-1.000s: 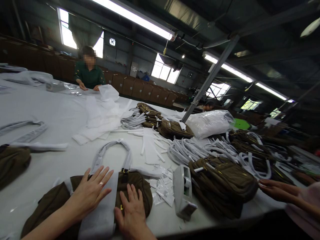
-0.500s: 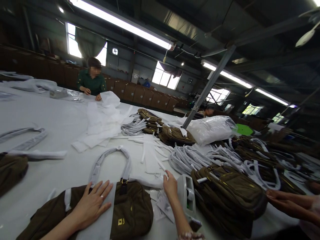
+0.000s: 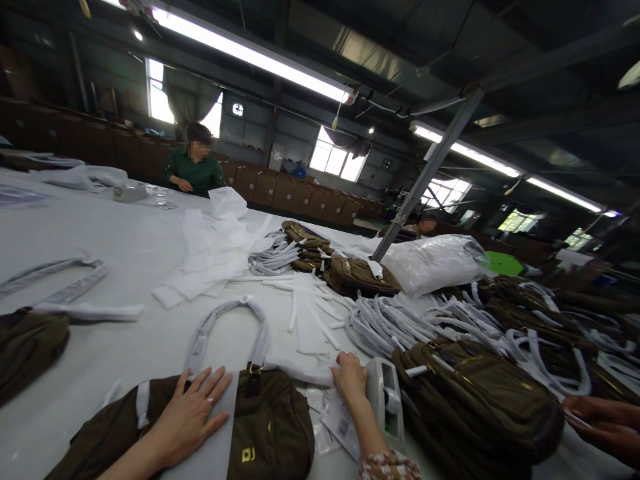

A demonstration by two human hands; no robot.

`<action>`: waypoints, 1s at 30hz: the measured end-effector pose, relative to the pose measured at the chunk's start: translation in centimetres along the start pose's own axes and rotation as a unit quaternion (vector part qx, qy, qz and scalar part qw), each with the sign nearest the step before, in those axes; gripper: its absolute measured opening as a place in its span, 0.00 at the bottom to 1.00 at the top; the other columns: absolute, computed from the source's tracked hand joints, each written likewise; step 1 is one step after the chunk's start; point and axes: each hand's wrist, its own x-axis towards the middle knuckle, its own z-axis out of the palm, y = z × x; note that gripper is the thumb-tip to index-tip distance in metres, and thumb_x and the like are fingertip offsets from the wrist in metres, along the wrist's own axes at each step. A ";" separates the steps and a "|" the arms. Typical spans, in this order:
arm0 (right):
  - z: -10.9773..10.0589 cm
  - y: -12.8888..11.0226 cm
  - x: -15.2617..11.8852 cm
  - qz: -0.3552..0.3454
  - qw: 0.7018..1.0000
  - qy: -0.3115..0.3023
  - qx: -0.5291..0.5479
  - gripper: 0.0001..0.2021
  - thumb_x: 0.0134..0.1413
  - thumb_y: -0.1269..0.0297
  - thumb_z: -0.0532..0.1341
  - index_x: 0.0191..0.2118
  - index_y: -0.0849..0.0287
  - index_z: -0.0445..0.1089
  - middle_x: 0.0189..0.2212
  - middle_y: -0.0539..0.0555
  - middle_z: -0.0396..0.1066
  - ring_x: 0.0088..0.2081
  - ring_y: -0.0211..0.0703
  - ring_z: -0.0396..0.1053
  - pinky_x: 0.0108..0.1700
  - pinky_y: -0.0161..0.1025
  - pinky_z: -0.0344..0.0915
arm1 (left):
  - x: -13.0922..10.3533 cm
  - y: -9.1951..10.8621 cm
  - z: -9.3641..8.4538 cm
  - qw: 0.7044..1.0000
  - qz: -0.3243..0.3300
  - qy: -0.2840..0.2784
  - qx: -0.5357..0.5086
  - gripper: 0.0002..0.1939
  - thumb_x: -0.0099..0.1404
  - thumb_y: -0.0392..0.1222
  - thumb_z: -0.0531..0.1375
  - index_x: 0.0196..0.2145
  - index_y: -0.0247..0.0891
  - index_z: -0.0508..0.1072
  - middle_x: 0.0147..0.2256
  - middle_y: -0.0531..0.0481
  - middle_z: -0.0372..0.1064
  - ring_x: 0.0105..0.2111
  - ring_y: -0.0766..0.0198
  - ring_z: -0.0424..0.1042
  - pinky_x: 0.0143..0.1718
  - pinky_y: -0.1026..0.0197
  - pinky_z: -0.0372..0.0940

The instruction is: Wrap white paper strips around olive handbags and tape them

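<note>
A dark brown handbag (image 3: pixel 270 427) lies flat in front of me, its handles (image 3: pixel 227 327) wrapped in white, with a white paper strip (image 3: pixel 215 447) across its body. My left hand (image 3: pixel 193 417) presses flat on the bag and the strip, fingers spread. My right hand (image 3: pixel 350 377) reaches forward beside a white tape dispenser (image 3: pixel 387 403), fingers curled on the end of a white wrapping strip (image 3: pixel 300 370). Small plastic packets (image 3: pixel 333 417) lie under my right wrist.
Piles of brown bags (image 3: pixel 480 407) and white-wrapped handles (image 3: pixel 395 320) cover the right side. White sheets (image 3: pixel 210 247) and a plastic sack (image 3: pixel 433 263) lie farther back. Another person's hands (image 3: pixel 603 423) rest at the right edge. A person in green (image 3: pixel 195 170) works across the table.
My right hand left the bag, reached forward past the packets and settled by the tape dispenser on the white strip. My left hand stayed on the bag. The view drifted slightly.
</note>
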 end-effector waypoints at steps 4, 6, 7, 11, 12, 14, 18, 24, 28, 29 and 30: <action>-1.0 0.4 0.9 0.009 0.999 -0.042 0.025 0.15 0.48 0.70 0.59 0.44 0.60 0.69 0.34 0.58 0.73 0.40 0.49 0.70 0.41 0.39 0.58 | 0.1 -0.2 0.0 1.000 0.000 -0.006 -0.027 0.32 0.66 0.66 0.43 0.64 0.56 0.46 0.65 0.52 0.48 0.64 0.46 0.48 0.61 0.32 0.31; -1.7 0.8 1.3 0.007 0.997 -0.055 0.050 0.13 0.48 0.72 0.58 0.42 0.62 0.70 0.34 0.59 0.74 0.40 0.47 0.70 0.42 0.39 0.58 | 0.1 -0.1 -0.2 0.999 0.000 -0.007 -0.036 0.32 0.66 0.66 0.43 0.64 0.56 0.47 0.65 0.52 0.48 0.64 0.45 0.47 0.61 0.32 0.31; -2.0 0.9 1.5 0.005 0.996 -0.059 0.066 0.11 0.48 0.72 0.57 0.39 0.62 0.71 0.34 0.59 0.74 0.40 0.47 0.70 0.43 0.39 0.58 | 0.1 -0.1 -0.3 0.999 0.000 -0.007 -0.040 0.33 0.65 0.66 0.43 0.64 0.56 0.47 0.65 0.52 0.48 0.64 0.45 0.47 0.61 0.31 0.31; -4.0 0.8 1.4 -0.002 0.985 -0.064 0.159 0.09 0.50 0.68 0.55 0.33 0.61 0.72 0.33 0.56 0.74 0.38 0.45 0.70 0.41 0.37 0.60 | 0.1 -0.2 -0.4 0.998 -0.001 -0.004 -0.058 0.33 0.65 0.65 0.46 0.64 0.54 0.50 0.65 0.50 0.49 0.64 0.44 0.48 0.61 0.30 0.33; -4.6 0.7 1.1 -0.006 0.980 -0.064 0.187 0.09 0.50 0.66 0.55 0.33 0.61 0.72 0.32 0.55 0.75 0.37 0.46 0.70 0.40 0.37 0.61 | 0.1 -0.3 -0.4 0.998 -0.002 -0.003 -0.066 0.32 0.65 0.65 0.46 0.63 0.53 0.52 0.64 0.49 0.50 0.64 0.44 0.48 0.61 0.30 0.34; -5.7 0.3 0.4 -0.016 0.967 -0.069 0.244 0.11 0.48 0.62 0.56 0.34 0.61 0.73 0.32 0.54 0.75 0.36 0.46 0.70 0.37 0.37 0.62 | 0.2 -0.7 -0.5 0.996 -0.006 0.012 -0.089 0.30 0.65 0.63 0.48 0.62 0.52 0.58 0.63 0.47 0.53 0.63 0.44 0.49 0.61 0.30 0.37; -8.1 -0.9 -1.9 -0.044 0.933 -0.101 0.342 0.17 0.45 0.56 0.57 0.36 0.62 0.73 0.30 0.54 0.74 0.30 0.43 0.68 0.32 0.36 0.62 | 0.9 -0.4 -2.7 0.978 -0.010 0.106 -0.179 0.25 0.66 0.57 0.52 0.55 0.43 0.68 0.61 0.42 0.58 0.62 0.47 0.55 0.62 0.40 0.49; -11.3 -5.4 -6.0 -0.078 0.852 -0.192 0.481 0.17 0.43 0.55 0.62 0.37 0.61 0.73 0.27 0.51 0.73 0.25 0.36 0.64 0.29 0.32 0.58 | 2.4 6.3 -8.7 0.909 0.041 0.166 -0.379 0.31 0.60 0.52 0.61 0.59 0.40 0.62 0.60 0.42 0.60 0.61 0.53 0.56 0.63 0.47 0.49; -12.4 -8.0 -8.0 -0.135 0.831 -0.226 0.490 0.17 0.42 0.50 0.65 0.34 0.59 0.75 0.26 0.52 0.73 0.27 0.39 0.67 0.29 0.34 0.61 | 2.9 11.3 -8.9 0.844 0.055 0.048 -0.531 0.41 0.51 0.51 0.67 0.59 0.38 0.62 0.57 0.40 0.63 0.57 0.50 0.62 0.61 0.47 0.54; -12.3 -8.1 -8.3 -0.154 0.838 -0.218 0.476 0.17 0.41 0.48 0.65 0.32 0.58 0.75 0.26 0.53 0.73 0.29 0.42 0.69 0.30 0.36 0.63 | 3.0 11.7 -8.6 0.824 0.056 0.006 -0.563 0.37 0.50 0.53 0.67 0.55 0.38 0.67 0.51 0.41 0.70 0.52 0.50 0.67 0.57 0.46 0.59; -12.1 -7.9 -8.4 -0.166 0.851 -0.203 0.455 0.18 0.41 0.46 0.65 0.31 0.56 0.75 0.26 0.54 0.73 0.30 0.46 0.71 0.31 0.38 0.65 | 3.0 11.8 -8.2 0.813 0.052 -0.039 -0.578 0.31 0.51 0.58 0.65 0.49 0.39 0.72 0.45 0.43 0.74 0.47 0.49 0.71 0.51 0.46 0.65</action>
